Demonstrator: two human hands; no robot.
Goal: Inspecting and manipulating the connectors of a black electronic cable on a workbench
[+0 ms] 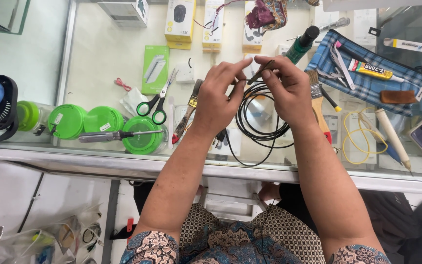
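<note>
On the glass desk (98,54), green-handled scissors (155,105) lie left beside green lids (102,119) and a screwdriver (116,136); a plaid pouch (367,85) sits far right, a paintbrush (318,105) nearby.

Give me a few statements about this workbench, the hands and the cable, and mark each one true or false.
1. Both hands are raised over the glass counter, pinching something small between the fingertips. True: the left hand and right hand meet at a thin dark piece.
2. The black cable lies stretched out straight. False: it is wound in a loop under the hands.
3. The scissors have green and black handles. True.
4. The screwdriver is in the right hand. False: it rests across the green round containers, left of both hands.
5. A paintbrush lies beside the right wrist. True.
</note>
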